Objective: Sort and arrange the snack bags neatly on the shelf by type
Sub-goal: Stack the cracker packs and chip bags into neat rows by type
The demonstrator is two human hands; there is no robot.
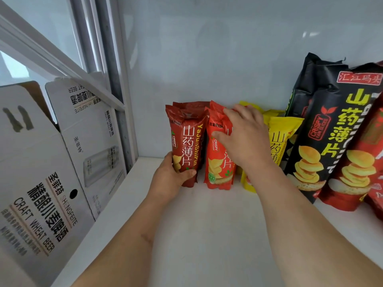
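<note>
Where forearms cross the white shelf (207,224) from the near edge: two bare hands, both at the small snack bags standing upright toward the back wall.

Left hand (167,179): grip curled round the lower part of the front dark red bag (186,141), thumb across its face, fingers hidden behind. Bag upright, base on the shelf.

Right hand (246,137): grip spread wide, fingers straight, laid over the top and face of the front bright red bag (217,160); thumb on its front, fingertips reaching its crimped top. Touching, not clenched.

Small bags, counted left to right:
- dark red: at least two, one behind the other; exact count cannot tell.
- bright red: at least two, just beside the dark red; rear ones partly hidden.
- yellow bags (279,137): at least two, behind the right wrist, partly hidden.

Large bags, far right, leaning left:
- black bags (329,141): two, one behind the other.
- large red bag (373,146): at least one, cut by the frame edge.

Left of the shelf post: two white beer cartons (41,183), flaps open.
</note>
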